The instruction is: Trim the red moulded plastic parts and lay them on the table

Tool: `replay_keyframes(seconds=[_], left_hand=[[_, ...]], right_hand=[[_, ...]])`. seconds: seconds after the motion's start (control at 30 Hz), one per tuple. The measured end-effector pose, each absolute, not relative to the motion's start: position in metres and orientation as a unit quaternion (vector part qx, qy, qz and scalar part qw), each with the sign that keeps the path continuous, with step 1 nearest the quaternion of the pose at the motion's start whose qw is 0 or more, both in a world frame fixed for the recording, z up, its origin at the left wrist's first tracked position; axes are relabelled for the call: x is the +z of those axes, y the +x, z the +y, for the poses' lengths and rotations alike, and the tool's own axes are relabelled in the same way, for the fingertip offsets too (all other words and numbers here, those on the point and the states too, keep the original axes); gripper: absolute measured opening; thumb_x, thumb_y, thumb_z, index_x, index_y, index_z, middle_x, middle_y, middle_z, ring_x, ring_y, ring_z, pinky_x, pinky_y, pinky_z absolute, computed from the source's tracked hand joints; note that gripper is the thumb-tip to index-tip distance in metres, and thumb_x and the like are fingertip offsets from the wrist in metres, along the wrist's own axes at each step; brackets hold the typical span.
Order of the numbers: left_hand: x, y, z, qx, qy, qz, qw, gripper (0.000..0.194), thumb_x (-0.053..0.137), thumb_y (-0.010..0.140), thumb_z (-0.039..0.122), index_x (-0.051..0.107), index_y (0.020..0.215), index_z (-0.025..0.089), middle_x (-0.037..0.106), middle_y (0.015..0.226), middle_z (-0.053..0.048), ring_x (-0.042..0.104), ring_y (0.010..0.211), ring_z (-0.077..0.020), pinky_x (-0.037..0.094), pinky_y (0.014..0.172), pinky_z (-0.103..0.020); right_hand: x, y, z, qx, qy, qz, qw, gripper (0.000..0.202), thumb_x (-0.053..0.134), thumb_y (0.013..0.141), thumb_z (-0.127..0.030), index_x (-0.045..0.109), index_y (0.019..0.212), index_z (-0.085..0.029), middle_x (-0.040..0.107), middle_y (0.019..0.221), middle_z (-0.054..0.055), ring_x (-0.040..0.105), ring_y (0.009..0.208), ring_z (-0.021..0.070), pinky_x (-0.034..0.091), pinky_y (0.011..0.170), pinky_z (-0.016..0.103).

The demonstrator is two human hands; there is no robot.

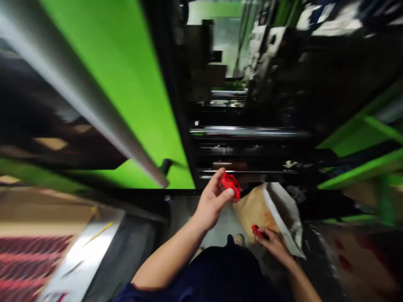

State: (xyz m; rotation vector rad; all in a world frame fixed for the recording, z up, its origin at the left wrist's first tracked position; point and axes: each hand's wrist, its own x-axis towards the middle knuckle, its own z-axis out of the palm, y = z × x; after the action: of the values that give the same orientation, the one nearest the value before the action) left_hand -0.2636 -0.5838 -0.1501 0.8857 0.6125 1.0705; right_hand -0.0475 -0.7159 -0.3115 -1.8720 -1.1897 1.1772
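Observation:
My left hand [211,202] is raised in front of the machine and pinches a red plastic part [231,185] with openings in it between thumb and fingers. Lower and to the right, my right hand [273,243] is closed on a second, smaller-looking red plastic piece [256,230]; much of it is covered by the fingers. Just behind my right hand stands a brown paper sack [252,205] with a white inner lining, its mouth gaping to the right. Exactly what kind of part the red pieces are, I cannot tell.
A green machine panel [126,84] with a grey bar [94,109] rises at left. Metal rods [248,132] cross the dark machine interior ahead. At lower left, a yellow-handled tool [98,233] lies on a light worktop [85,260] beside rows of red pieces [28,262].

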Motion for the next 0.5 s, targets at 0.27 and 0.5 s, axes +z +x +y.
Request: replay_keyframes(seconds=[0.27, 0.5], left_hand=[[-0.143, -0.118, -0.494, 0.460, 0.450, 0.212, 0.736, 0.071, 0.088, 0.065, 0.043, 0.055, 0.125, 0.023, 0.068, 0.089, -0.002, 0.073, 0.081, -0.0225, 0.059, 0.058, -0.028], [-0.099, -0.078, -0.345, 0.632, 0.509, 0.213, 0.544, 0.055, 0.082, 0.068, 0.029, 0.058, 0.117, 0.023, 0.068, 0.107, -0.003, 0.071, 0.099, -0.0211, 0.059, 0.083, -0.030]], right_hand=[[-0.215, 0.154, -0.701, 0.228, -0.776, -0.405, 0.426, 0.053, 0.065, 0.071, -0.066, 0.068, 0.088, -0.015, 0.069, 0.088, 0.008, 0.064, 0.079, 0.0229, 0.052, 0.070, 0.027], [-0.063, 0.249, -0.633, -0.257, -0.663, -0.615, 0.340, 0.027, 0.064, 0.090, -0.045, 0.073, 0.093, -0.020, 0.066, 0.118, 0.007, 0.065, 0.104, 0.0190, 0.049, 0.100, 0.029]])
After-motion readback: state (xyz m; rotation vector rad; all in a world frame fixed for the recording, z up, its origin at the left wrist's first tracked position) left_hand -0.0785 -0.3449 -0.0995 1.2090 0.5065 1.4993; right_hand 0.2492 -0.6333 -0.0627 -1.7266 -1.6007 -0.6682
